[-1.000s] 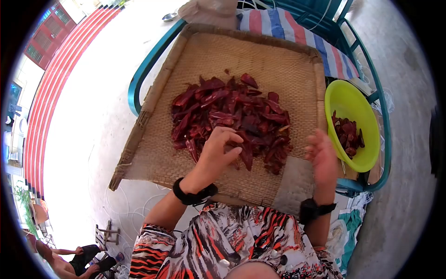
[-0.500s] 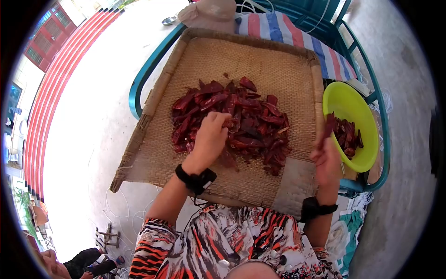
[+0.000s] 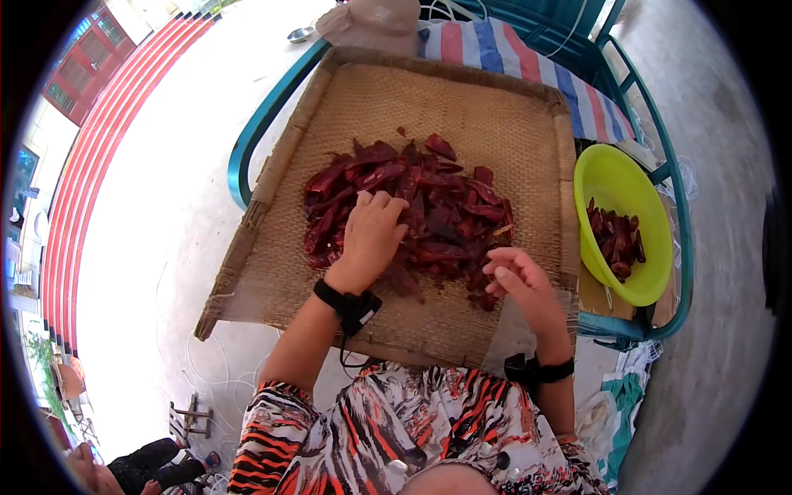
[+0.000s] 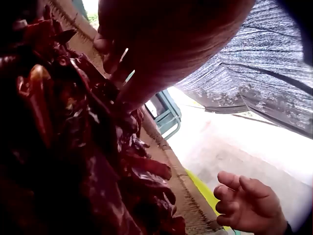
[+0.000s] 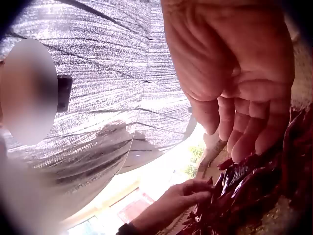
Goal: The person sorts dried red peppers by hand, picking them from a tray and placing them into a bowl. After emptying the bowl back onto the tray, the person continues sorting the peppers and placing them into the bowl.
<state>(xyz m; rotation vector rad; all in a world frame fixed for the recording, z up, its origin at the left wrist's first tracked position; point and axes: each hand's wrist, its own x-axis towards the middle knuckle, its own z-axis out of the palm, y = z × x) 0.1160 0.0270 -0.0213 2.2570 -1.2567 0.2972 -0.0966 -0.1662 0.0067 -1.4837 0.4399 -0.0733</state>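
Observation:
A heap of dried red chili peppers [image 3: 429,206] lies on a woven tray [image 3: 445,91] in front of me. At the heap's near left side my left hand [image 3: 371,239] reaches down with bent fingers. In the right wrist view, the left hand [image 5: 171,205] pinches a dark red chili pepper [image 5: 211,183] at its fingertips. My right hand [image 3: 528,289], loosely curved and empty, hovers at the heap's near right edge. The right wrist view shows its bare palm [image 5: 230,54] above the peppers.
A yellow-green bowl [image 3: 643,181] with several chili peppers stands right of the tray, inside a teal frame [image 3: 683,272]. Striped cloth [image 3: 528,62] lies behind the tray. A grey flat piece [image 3: 528,318] covers the tray's near right corner. Another person sits at lower left.
My right hand carried a chili pepper beside the bowl half a second ago; now it is empty and has moved left to the heap. The left hand went from above the heap into it.

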